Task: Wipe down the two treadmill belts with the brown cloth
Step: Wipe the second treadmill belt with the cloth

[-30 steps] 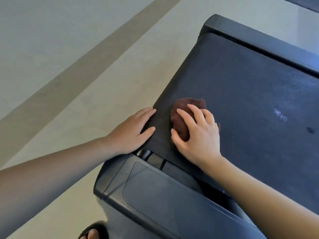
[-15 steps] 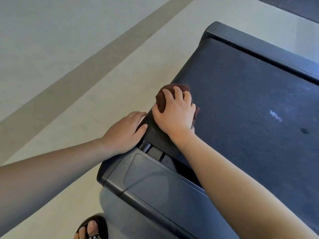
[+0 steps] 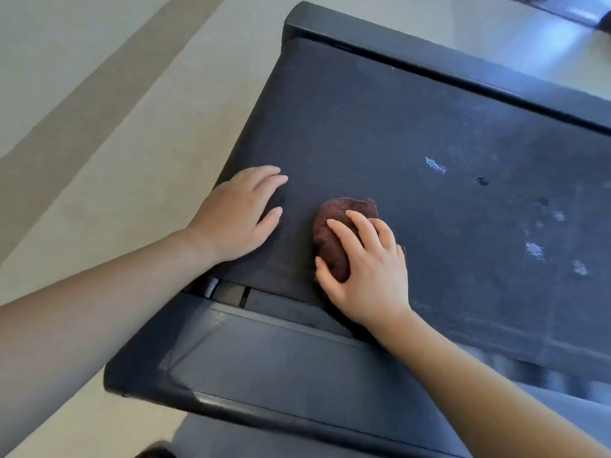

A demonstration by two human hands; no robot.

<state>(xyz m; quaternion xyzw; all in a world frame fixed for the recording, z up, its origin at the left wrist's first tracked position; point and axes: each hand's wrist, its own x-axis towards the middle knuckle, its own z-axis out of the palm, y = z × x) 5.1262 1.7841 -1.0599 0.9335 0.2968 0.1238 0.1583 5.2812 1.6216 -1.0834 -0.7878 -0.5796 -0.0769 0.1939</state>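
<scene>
**A:** Starting at the left, what is that hand doing?

**B:** The left hand (image 3: 238,214) lies flat on the belt (image 3: 396,120) near its left edge. Its fingers are straight and spread and hold nothing, and the forearm reaches in from the near left.

**A:** And the cloth?

**B:** The brown cloth (image 3: 344,209) sits bunched on the belt just right of that hand, close to the near end. The right hand (image 3: 367,269) grips it, with fingers curled over the top, thumb against its left side and wrist low.

**A:** What could go wrong?

**B:** I think the belt may creep under the push if the left hand eases off. Bunched so tight, the cloth touches little of the belt, so the white smears (image 3: 435,165) and dark spots (image 3: 482,180) farther right could be missed. It could also snag in the gap (image 3: 228,291) beside the end cover (image 3: 284,368) if a stroke comes too near.
</scene>
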